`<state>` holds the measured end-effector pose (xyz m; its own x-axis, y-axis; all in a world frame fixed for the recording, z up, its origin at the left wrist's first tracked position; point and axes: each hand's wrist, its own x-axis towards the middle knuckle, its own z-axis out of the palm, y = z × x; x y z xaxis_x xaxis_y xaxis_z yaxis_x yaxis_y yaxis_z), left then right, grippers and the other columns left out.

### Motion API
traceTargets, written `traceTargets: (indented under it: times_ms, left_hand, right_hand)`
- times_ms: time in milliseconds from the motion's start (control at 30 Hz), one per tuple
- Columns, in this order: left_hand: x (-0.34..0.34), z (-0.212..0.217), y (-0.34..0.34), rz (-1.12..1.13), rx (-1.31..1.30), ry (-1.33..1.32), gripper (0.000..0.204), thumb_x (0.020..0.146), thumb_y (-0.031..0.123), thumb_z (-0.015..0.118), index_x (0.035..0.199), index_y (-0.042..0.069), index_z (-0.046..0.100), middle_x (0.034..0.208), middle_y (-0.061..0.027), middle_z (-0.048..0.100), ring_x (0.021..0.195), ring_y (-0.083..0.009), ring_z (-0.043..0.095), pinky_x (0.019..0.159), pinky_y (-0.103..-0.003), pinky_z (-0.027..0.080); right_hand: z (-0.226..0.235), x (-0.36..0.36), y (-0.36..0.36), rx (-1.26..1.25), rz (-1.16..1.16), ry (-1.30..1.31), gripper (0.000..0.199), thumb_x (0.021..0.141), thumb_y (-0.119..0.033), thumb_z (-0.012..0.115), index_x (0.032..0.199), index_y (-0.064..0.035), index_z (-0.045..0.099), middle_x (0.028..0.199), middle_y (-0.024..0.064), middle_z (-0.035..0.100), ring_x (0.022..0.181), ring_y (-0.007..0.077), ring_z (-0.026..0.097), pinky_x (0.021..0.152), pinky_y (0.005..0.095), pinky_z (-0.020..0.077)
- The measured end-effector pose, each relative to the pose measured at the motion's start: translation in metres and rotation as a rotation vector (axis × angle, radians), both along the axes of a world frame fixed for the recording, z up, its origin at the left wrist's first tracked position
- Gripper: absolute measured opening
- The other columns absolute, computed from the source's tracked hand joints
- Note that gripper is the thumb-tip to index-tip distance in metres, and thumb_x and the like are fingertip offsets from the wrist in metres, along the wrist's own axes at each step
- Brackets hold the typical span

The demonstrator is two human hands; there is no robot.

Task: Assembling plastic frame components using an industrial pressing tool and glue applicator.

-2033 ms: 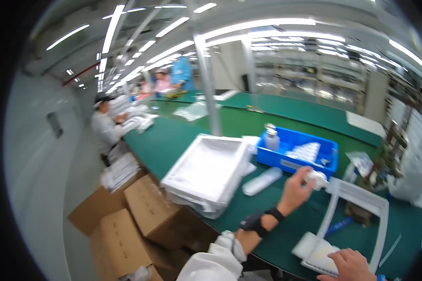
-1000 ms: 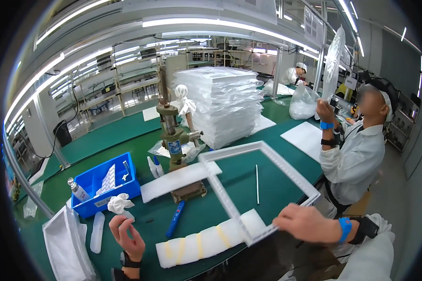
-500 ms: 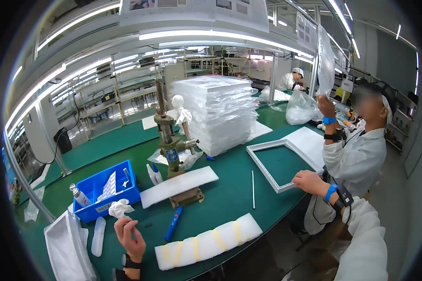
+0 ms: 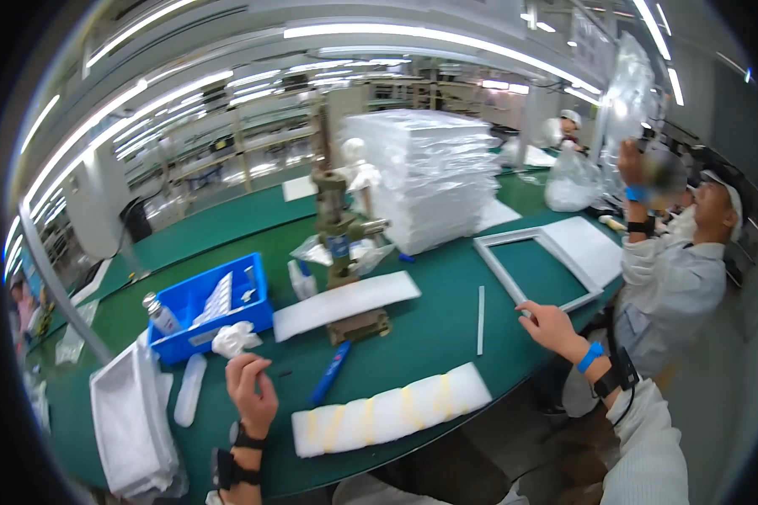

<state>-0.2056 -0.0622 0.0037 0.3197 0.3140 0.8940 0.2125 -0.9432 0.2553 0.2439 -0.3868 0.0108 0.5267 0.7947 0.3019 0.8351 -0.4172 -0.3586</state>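
My right hand (image 4: pixel 549 325) reaches out over the green table (image 4: pixel 429 337) and grips the near corner of a white rectangular frame (image 4: pixel 500 268) that lies flat at the right. My left hand (image 4: pixel 251 391) rests near the front edge with its fingers curled. A crumpled white cloth (image 4: pixel 234 338) sits right at its fingertips, and whether it is held cannot be told. Between my hands lie a white foam strip with yellow bands (image 4: pixel 392 412) and a blue pen-like tool (image 4: pixel 333 372).
A blue bin (image 4: pixel 195 296) with a bottle, a long white panel (image 4: pixel 345 305), a brass-coloured press (image 4: pixel 344 244) and a tall stack of white trays (image 4: pixel 429 177) stand behind. White tray (image 4: pixel 130 421) at left. A co-worker (image 4: pixel 674 278) at right lifts a clear bag.
The view swung from the left side of the table to the right. My right hand slid the white frame away to the right; my left hand stayed by the cloth.
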Motion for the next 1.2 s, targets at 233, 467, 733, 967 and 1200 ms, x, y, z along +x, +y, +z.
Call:
traceTargets:
  times_ms: [233,467,733,967,1200]
  left_hand:
    - [0.014,-0.018,0.016,-0.024,-0.032,-0.047,0.021,0.071,-0.005,0.06,0.088,0.005,0.066,0.09,-0.0125,0.063,0.085,-0.0325,0.061,0.074,-0.041,0.05]
    - [-0.012,-0.01,0.006,0.016,-0.075,-0.07,0.02,0.074,-0.008,0.059,0.088,0.004,0.066,0.09,-0.0128,0.063,0.083,-0.0318,0.062,0.073,-0.038,0.052]
    - [-0.057,0.022,-0.037,0.387,-0.128,-0.093,0.024,0.077,-0.004,0.06,0.098,0.005,0.066,0.094,-0.0129,0.063,0.09,-0.032,0.063,0.08,-0.04,0.049]
    - [-0.202,0.008,-0.028,1.126,-0.209,0.333,0.046,0.082,0.025,0.069,0.123,0.005,0.059,0.105,-0.0152,0.06,0.101,-0.0321,0.057,0.088,-0.046,0.042]
    - [-0.239,-0.003,-0.021,1.108,-0.392,0.399,0.037,0.087,0.028,0.067,0.111,0.0,0.065,0.104,-0.017,0.068,0.098,-0.0329,0.063,0.087,-0.044,0.041]
  right_hand:
    - [-0.041,-0.035,0.075,0.052,-0.126,-0.029,0.03,0.079,-0.027,0.066,0.106,-0.0138,0.064,0.072,0.0141,0.065,0.071,0.0355,0.066,0.066,0.047,0.0516]
    - [-0.073,-0.031,0.118,0.28,0.269,0.02,0.004,0.068,-0.005,0.054,0.071,-0.0024,0.052,0.057,0.0136,0.048,0.051,0.03,0.051,0.051,0.0375,0.04]
    - [-0.084,-0.006,0.111,0.247,0.277,0.117,0.006,0.075,0.005,0.048,0.078,-0.0007,0.046,0.059,0.0066,0.033,0.051,0.0147,0.035,0.05,0.0324,0.0269]
    - [-0.088,-0.003,0.117,0.217,0.241,0.13,0.006,0.081,0.003,0.054,0.082,-0.0011,0.05,0.059,0.0056,0.031,0.051,0.0128,0.034,0.05,0.0326,0.0248]
    - [-0.081,-0.013,0.112,0.215,0.262,0.19,0.006,0.082,0.002,0.054,0.083,-0.0011,0.05,0.061,0.0056,0.033,0.055,0.0137,0.035,0.052,0.0326,0.0263]
